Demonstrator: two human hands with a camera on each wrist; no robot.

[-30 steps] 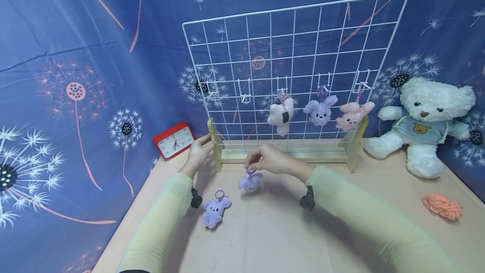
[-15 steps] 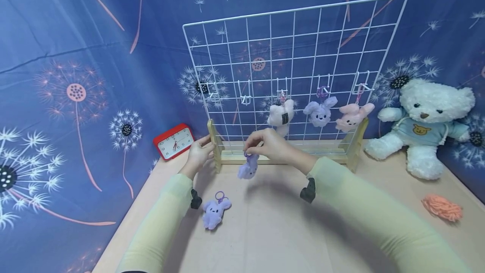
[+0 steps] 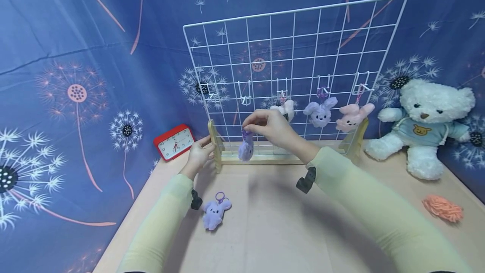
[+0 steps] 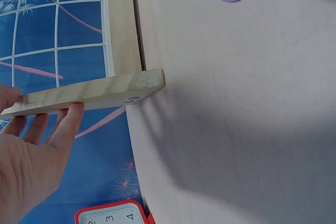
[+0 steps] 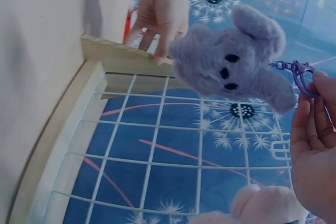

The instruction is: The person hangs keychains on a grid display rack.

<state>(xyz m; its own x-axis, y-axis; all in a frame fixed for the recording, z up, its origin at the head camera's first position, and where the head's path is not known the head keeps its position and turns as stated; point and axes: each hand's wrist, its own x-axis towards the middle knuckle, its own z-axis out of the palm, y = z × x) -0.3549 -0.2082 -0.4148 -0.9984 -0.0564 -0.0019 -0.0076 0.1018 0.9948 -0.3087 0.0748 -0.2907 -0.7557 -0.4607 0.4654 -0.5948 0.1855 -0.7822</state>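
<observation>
My right hand (image 3: 270, 127) pinches the purple ring of a lilac plush bunny keychain (image 3: 246, 148). The bunny hangs below the fingers in front of the white wire grid rack (image 3: 282, 58); in the right wrist view its face and purple chain (image 5: 283, 65) show. My left hand (image 3: 198, 154) grips the wooden end leg (image 4: 94, 90) of the rack, thumb on one side and fingers on the other. A second lilac bunny keychain (image 3: 214, 214) lies on the table nearer the front. White hooks line the grid, among them a bare one (image 3: 245, 99) above the held bunny.
A white plush keychain (image 3: 286, 108), partly behind my right hand, a lilac one (image 3: 321, 112) and a pink one (image 3: 353, 117) hang on hooks. Around the rack are a red clock (image 3: 174, 142), a white teddy bear (image 3: 424, 127) and orange yarn (image 3: 442, 207).
My right hand has risen from near the tabletop, lifting the bunny keychain up in front of the grid's lower part. The left hand has stayed on the wooden leg.
</observation>
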